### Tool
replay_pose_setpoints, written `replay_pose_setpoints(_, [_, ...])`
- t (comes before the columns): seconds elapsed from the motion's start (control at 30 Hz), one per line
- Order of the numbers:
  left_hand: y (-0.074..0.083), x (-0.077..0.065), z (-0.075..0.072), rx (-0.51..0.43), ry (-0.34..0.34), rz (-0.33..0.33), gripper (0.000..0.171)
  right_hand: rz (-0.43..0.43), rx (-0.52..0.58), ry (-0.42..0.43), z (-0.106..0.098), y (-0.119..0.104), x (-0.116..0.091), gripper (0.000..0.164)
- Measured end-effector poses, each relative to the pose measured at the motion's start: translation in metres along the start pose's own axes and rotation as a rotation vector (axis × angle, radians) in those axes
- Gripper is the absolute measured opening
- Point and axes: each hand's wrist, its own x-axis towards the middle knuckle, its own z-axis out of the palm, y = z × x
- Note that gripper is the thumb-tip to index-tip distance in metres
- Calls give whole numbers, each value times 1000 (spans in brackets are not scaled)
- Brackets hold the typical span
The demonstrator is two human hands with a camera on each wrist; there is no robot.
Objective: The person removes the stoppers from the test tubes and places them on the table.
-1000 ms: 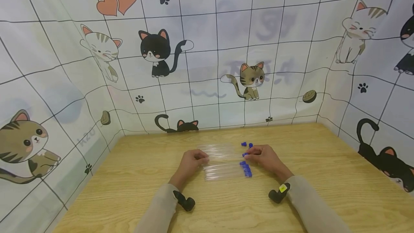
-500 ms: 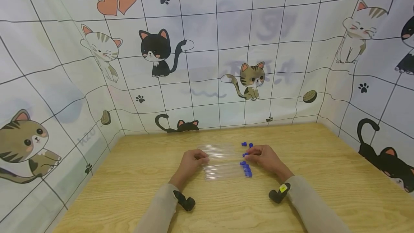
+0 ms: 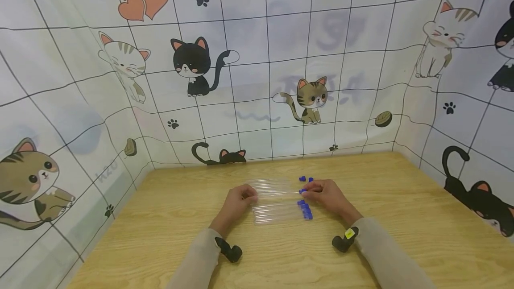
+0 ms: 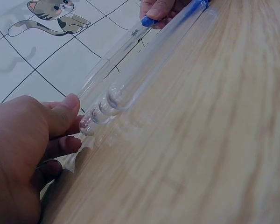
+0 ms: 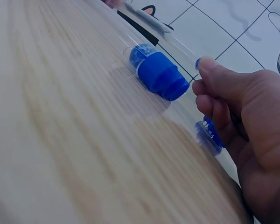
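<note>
My left hand (image 3: 238,199) holds a clear test tube (image 4: 107,70) near its rounded end, between thumb and fingers. At the tube's other end my right hand (image 3: 327,194) pinches a small blue cap (image 5: 199,63), which sits right at the tube's mouth. The held tube is raised over the table, level with it. In front of it, nearer to me, lies a row of clear test tubes (image 3: 275,213) with blue caps (image 5: 161,77) in their right-hand ends. Behind it more clear test tubes (image 3: 269,185) lie side by side, uncapped.
Loose blue caps (image 3: 302,178) lie behind my right hand, beyond the tubes' right-hand ends. Everything rests on a wood-grain table (image 3: 273,258). A white sheet (image 3: 257,35) printed with cats and grid lines stands around its back and sides.
Both hands have shifted very slightly left with the tube and the cap, and the head view has shifted a little too. The grips look the same.
</note>
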Motion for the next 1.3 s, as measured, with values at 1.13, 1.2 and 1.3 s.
replay_pose_setpoints(1.13, [6, 2, -4, -23, 219, -103, 5, 6, -114, 221, -9, 8, 4, 24])
replay_pose_setpoints(1.2, [3, 2, -6, -23, 220, -111, 4, 1, -106, 239, -9, 8, 4, 25])
replay_pose_setpoints(1.3, [-2, 1, -10, -40, 219, -139, 4, -14, -103, 231, -10, 9, 5, 27])
